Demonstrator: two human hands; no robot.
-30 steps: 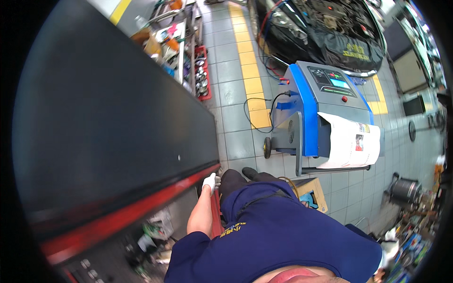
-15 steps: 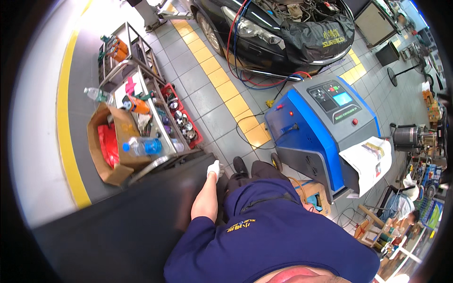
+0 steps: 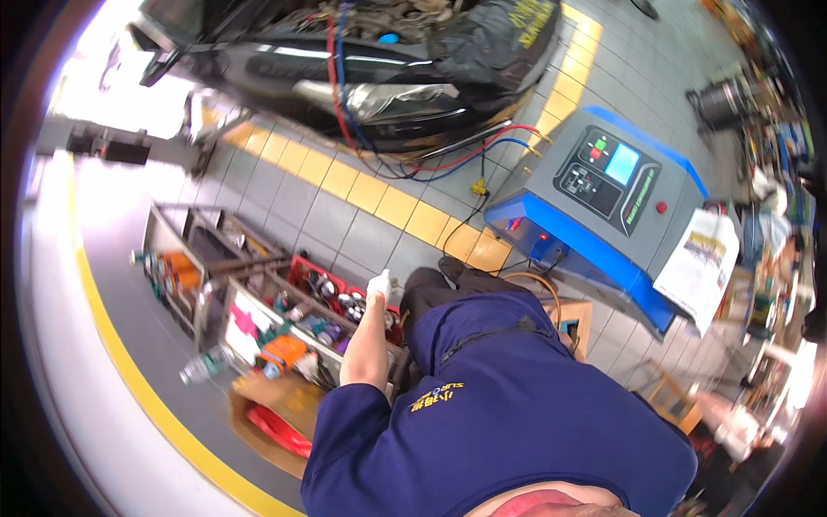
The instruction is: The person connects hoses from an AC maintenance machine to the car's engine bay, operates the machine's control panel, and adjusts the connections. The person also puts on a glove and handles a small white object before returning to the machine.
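My left hand (image 3: 380,284), in a white glove, hangs at the end of a bare forearm beside my dark trousers. It is nearest to a red bin of metal parts (image 3: 353,303) on the cart, and I see nothing held in it. Blur and the angle hide how its fingers are set. My right hand is hidden beyond my torso. Ahead on the right stands a blue and grey wheeled service machine (image 3: 594,194) with a lit screen and printed sheets (image 3: 699,267) hanging off it. Red and blue hoses (image 3: 448,164) run from it to a black car (image 3: 284,90) with its engine bay exposed.
To my left is a metal cart (image 3: 207,293) with orange bottles (image 3: 177,271) and loose items. A cardboard box (image 3: 258,401) with red plastic inside and a clear bottle (image 3: 207,364) are beside it. A black cable (image 3: 457,233) crosses the tiled floor near a wooden box (image 3: 579,323).
The view has turned and moved forward, so the dark surface at lower left is out of sight. My left hand has gone forward past the cart's near end.
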